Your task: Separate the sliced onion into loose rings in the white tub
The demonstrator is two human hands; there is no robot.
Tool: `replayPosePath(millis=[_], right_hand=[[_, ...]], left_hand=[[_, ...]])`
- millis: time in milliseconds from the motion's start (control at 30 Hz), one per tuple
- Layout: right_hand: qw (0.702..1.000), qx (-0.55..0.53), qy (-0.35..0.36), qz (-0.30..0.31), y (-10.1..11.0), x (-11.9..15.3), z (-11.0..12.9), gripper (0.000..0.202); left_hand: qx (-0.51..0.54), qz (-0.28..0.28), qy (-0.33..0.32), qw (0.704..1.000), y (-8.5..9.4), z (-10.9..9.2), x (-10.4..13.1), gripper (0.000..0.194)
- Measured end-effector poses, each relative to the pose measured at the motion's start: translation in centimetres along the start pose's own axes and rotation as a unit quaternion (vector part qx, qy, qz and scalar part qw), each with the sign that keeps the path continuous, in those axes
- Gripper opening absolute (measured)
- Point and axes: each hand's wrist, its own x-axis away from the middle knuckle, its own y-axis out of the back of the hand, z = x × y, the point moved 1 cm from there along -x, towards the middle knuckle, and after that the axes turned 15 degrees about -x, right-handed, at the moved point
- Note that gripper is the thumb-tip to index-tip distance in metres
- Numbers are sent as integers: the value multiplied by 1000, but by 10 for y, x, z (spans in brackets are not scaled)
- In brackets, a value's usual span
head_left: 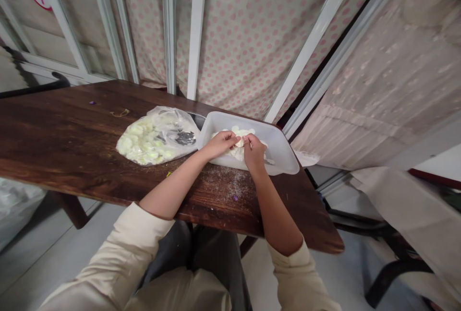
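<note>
My left hand (224, 144) and my right hand (253, 149) meet over a white plastic bin (283, 155) on the table. Fingers and thumbs of both are closed in a pinch on a small whitish piece (240, 142) between them; its exact kind is too small to make out. Beneath the hands, a heap of similar white, roundish pieces (236, 153) lies in the bin, partly hidden by my fingers. Left of the bin rests a clear plastic bag (169, 124) with many pale yellow-green round pieces (140, 140) inside.
The dark wooden table (72, 133) carries whitish crumbs (226, 181), a thin tan loop (120, 113) and tiny purple bits (235, 197). A dark rimmed object (196, 118) shows behind the bag. Framed glass with dotted curtain (248, 37) stands behind. A covered object (414, 210) is at right.
</note>
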Motion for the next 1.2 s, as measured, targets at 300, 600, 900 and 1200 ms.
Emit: replayPosePath(millis=[300,600,900,1200], right_hand=[[997,67,30,-16,-4,4,3,29],[996,-34,-19,-78,2,0,-2,29],[989,-88,-32,-116,4,-5,-10,24],[990,-144,-9,5,5,-6,-3,24]], left_hand=[[-48,-35,7,998,-1,6,-2,31],[-22,-20,-25,999,0,5,-2,35],[0,-9,-53,999,1,9,-5,34],[-15,4,-58,998,0,7,-4,34]])
